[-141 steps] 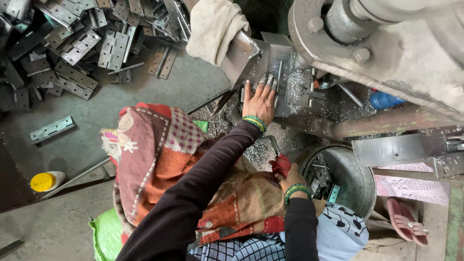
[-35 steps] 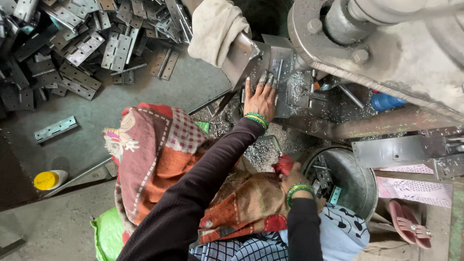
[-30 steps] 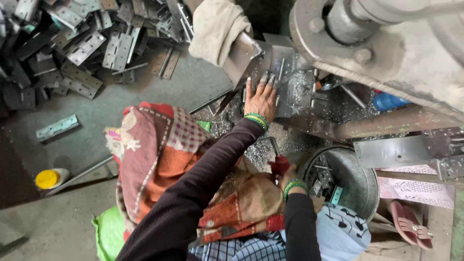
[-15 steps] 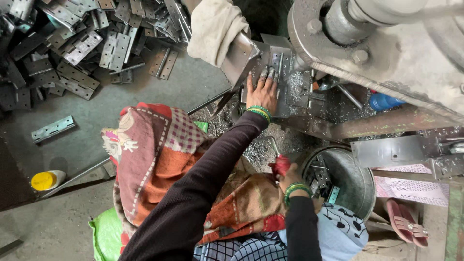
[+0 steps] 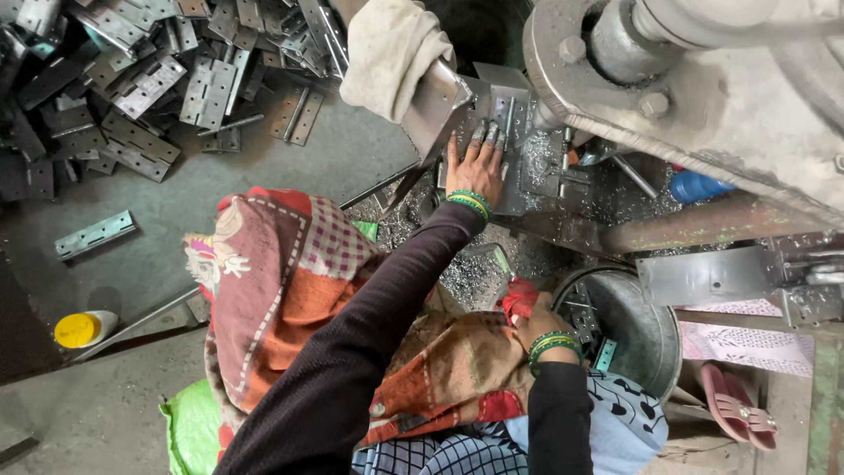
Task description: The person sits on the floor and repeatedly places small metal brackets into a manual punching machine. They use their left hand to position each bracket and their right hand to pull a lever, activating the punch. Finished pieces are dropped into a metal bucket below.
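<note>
Right hand (image 5: 534, 318) closed around a red-wrapped piece (image 5: 519, 297) beside the metal bucket (image 5: 651, 334), unchanged. Left hand (image 5: 476, 163), fingers spread flat, has slid farther forward on the metal plate (image 5: 527, 167) under the press.

- The left hand (image 5: 475, 163) lies flat on the machine bed (image 5: 527, 171), under the big flywheel (image 5: 703, 105) at the upper right.
- The right hand (image 5: 532, 317) rests at the rim of the metal bucket (image 5: 646, 330), near the lower right.
- A heap of metal hinges (image 5: 149, 70) covers the floor's upper left corner.
- One lone hinge (image 5: 95, 234) lies below that heap.
- A capped bottle (image 5: 83, 328) lies at the left edge.
</note>
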A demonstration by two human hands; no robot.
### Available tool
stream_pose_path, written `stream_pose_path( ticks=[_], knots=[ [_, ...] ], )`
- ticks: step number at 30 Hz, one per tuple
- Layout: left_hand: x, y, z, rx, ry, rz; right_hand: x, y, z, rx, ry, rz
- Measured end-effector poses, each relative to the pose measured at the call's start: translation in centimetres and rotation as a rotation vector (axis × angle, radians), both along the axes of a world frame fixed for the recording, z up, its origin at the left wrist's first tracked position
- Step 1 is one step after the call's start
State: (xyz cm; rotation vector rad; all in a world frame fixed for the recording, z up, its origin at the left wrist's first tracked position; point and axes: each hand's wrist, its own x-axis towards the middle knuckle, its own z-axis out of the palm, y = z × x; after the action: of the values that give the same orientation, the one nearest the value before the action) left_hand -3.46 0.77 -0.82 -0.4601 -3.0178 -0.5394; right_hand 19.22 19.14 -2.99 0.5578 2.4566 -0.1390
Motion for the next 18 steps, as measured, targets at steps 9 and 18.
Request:
stream_pose_path(
  ticks=[9,18],
  knots=[
    [-0.9,-0.1,-0.2,-0.019,0.021,-0.023,-0.8,-0.3,-7.2,-0.222,0.082,0.010],
    [-0.4,-0.2,-0.5,-0.006,0.050,-0.026,0.1,0.1,-0.2,-0.045,-0.013,-0.031]
  ],
)
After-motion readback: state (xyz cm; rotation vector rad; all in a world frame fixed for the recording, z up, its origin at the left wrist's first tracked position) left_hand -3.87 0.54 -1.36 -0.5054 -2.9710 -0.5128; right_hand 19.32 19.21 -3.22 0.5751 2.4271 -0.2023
